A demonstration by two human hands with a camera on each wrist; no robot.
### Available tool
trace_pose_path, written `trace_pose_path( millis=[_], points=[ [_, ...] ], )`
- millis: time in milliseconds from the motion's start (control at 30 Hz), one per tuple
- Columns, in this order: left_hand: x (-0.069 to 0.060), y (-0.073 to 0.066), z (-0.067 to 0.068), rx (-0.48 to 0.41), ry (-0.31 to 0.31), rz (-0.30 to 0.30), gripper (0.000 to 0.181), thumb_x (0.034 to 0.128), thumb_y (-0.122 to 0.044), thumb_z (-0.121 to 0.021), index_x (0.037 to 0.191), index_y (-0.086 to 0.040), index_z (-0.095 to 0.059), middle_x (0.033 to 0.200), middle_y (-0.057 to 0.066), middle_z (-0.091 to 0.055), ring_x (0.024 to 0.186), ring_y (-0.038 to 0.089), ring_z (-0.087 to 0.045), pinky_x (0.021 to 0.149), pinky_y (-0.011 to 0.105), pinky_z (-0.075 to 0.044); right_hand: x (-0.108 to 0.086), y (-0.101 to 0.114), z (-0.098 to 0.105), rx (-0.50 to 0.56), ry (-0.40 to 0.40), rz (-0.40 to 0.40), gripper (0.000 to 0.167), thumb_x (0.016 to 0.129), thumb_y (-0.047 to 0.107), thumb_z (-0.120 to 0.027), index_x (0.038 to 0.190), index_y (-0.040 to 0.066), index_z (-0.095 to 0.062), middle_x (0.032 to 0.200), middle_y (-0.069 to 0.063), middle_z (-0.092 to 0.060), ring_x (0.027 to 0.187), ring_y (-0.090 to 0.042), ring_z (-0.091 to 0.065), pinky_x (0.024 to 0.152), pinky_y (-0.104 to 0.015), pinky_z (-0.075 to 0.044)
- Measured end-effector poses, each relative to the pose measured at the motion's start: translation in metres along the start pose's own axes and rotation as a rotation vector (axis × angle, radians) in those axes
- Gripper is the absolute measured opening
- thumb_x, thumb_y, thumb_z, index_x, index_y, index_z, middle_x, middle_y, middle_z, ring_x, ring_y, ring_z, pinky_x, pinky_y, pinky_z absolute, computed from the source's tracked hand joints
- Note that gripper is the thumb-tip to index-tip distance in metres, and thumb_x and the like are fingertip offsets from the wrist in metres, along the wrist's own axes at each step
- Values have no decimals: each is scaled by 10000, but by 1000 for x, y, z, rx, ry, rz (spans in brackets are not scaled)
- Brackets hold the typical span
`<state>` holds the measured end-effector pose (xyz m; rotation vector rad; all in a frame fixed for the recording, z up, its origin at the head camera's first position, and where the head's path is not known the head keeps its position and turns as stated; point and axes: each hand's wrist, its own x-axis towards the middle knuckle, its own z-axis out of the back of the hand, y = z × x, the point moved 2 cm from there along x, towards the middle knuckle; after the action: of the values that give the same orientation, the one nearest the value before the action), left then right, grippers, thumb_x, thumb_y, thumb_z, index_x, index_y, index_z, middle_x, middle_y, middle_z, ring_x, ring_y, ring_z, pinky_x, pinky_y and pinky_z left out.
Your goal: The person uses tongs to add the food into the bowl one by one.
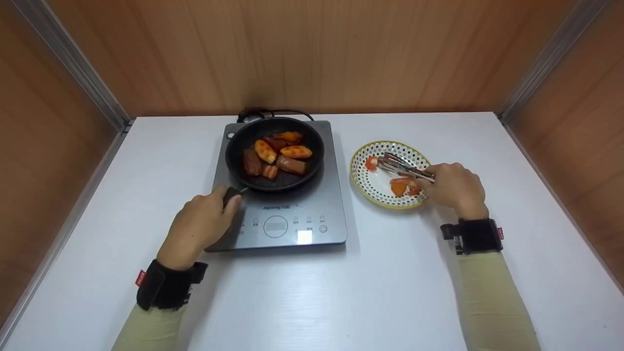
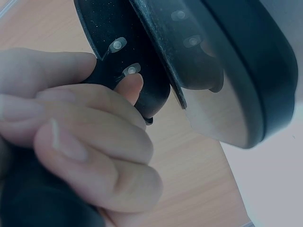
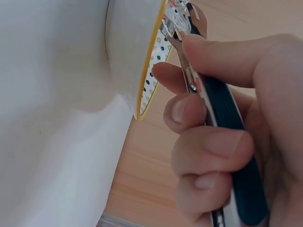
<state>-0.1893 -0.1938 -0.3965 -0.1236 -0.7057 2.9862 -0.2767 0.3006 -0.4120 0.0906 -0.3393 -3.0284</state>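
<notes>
My left hand (image 1: 200,222) grips the dark handle (image 1: 231,195) of a black frying pan (image 1: 287,184), which sits on an induction cooker (image 1: 302,204). Inside the pan lie several brown meat-like chunks (image 1: 292,165) and browned orange-yellow pieces (image 1: 265,151). Over on the right, my right hand (image 1: 454,189) holds metal tongs (image 1: 414,171), their dark-green handle (image 3: 227,113) showing in the right wrist view. The tongs' heads reach over a dotted, yellow-rimmed plate (image 1: 373,184). Red-and-white food (image 1: 371,163) is by their tips; orange-red pieces (image 1: 402,186) lie below them. Whether the tips pinch anything is unclear.
A black cord (image 1: 292,112) runs behind the cooker along the back. Wood-grain panels (image 1: 312,53) enclose the white table (image 1: 282,302) at the back and both sides. Controls (image 1: 276,226) line the cooker's front, near my left hand.
</notes>
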Motion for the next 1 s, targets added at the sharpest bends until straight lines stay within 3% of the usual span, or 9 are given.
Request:
trace_pose_path(
  millis=[300,500,633,1000],
  points=[
    [0,-1,1,4,-5,2,359,1130,-353,-500,1144,-9,-605,832,157,-663,713,274,-594,581,388,-432,2,-3,-3,4,-1,-11,511,1038,441,-658,1408,89,-682,1319,-233,-689,1022,-389,-618,759,-541,-500],
    [-1,-1,2,2,-8,-11,404,1132,-356,-498,1238,18,-608,883,191,-687,739,284,-611,606,415,-451,3,-3,-3,8,-8,-2,467,1056,451,-641,1387,127,-706,1106,-168,-697,875,-338,-565,643,-417,-403],
    [-1,-1,2,5,-11,-15,407,1132,-358,-498,1235,21,-608,864,179,-674,733,280,-596,603,410,-438,2,-4,0,5,-29,9,424,1066,426,-631,1356,131,-724,1037,-154,-678,860,-333,-556,634,-405,-378],
    [-1,-1,1,-1,-20,-30,330,1132,-346,-502,1055,-35,-579,734,96,-568,659,253,-550,544,362,-374,-1,0,9,46,-102,23,463,1070,441,-614,1408,134,-693,1214,-196,-728,918,-339,-589,609,-400,-390]
  ],
)
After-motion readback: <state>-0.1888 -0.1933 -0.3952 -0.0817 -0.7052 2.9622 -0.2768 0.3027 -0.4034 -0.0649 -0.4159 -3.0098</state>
